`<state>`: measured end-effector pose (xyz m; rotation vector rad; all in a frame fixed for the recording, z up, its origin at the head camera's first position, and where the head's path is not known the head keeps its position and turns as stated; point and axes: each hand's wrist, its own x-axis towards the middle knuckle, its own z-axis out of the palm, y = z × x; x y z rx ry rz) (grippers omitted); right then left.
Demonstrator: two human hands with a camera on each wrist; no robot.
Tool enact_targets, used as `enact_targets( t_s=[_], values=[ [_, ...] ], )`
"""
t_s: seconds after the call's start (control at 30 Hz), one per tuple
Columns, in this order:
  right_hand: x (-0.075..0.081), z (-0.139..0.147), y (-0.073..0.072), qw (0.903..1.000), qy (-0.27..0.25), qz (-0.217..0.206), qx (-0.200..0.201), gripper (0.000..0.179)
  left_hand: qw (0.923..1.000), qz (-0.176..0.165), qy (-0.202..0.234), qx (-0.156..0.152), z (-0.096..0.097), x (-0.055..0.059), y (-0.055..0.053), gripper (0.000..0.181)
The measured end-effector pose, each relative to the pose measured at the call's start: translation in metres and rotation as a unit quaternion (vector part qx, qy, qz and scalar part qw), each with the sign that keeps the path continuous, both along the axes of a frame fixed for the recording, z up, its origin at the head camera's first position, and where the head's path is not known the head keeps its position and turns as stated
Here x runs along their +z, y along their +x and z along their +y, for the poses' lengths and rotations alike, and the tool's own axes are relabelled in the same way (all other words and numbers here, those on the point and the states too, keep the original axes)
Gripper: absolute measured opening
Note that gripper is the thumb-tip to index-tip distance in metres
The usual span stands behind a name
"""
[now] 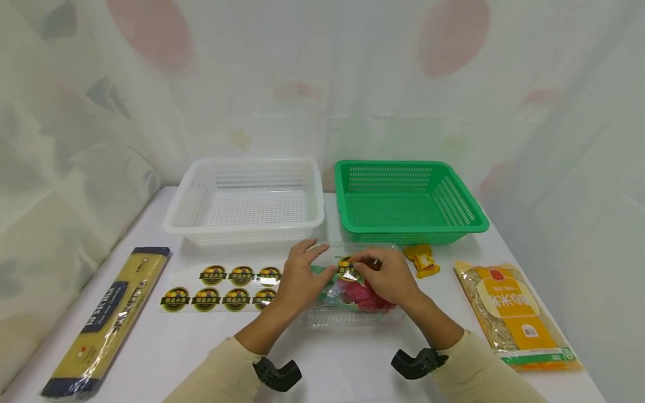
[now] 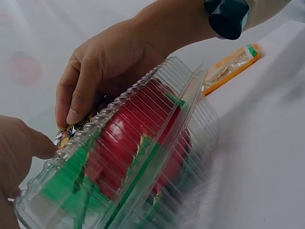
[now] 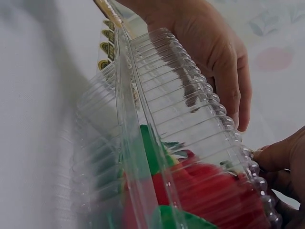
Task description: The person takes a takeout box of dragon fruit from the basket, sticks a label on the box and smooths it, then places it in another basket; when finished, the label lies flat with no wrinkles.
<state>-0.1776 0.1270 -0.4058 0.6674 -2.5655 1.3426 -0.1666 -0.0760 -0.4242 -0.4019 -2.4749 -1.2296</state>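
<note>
A clear plastic clamshell box (image 1: 347, 319) lies between my hands. Inside it is a red dragon fruit (image 2: 121, 138) with green parts, showing through the ribbed side in both wrist views. A round black-and-gold sticker (image 1: 347, 271) is at the top of the lid. My right hand (image 1: 390, 275) pinches the sticker's right edge between thumb and index finger, its other fingers bent. From the other side, my left hand (image 1: 298, 278) brings its thumb to the sticker's left edge, its fingers spread over the lid's left part.
A sheet with several round stickers (image 1: 206, 299) lies left of the box. Behind stand a white basket (image 1: 244, 230) and a green basket (image 1: 413, 229). A small yellow packet (image 1: 423, 260) is right of the box. Long noodle packet (image 1: 108, 319) at left, orange noodle bag (image 1: 519, 313) at right.
</note>
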Motion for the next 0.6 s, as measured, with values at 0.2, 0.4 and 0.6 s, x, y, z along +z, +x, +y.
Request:
enact_targets(
  t_s=[0.2, 0.4, 0.6],
  values=[
    [-0.0007, -0.0026, 0.0006, 1.0, 0.008, 0.0, 0.0, 0.012, 0.998, -0.061, -0.012, 0.014, -0.0002, -0.0004, -0.0013, 0.058],
    [-0.001, -0.0035, 0.0008, 0.9998, 0.018, 0.006, 0.001, 0.013, 0.9966, -0.081, -0.007, 0.015, -0.0001, 0.0003, -0.0012, 0.062],
    [-0.0025, -0.0044, 0.0012, 0.9992, 0.027, 0.027, 0.009, 0.014, 0.9958, -0.088, -0.008, 0.022, 0.0006, 0.0005, -0.0017, 0.063]
  ],
)
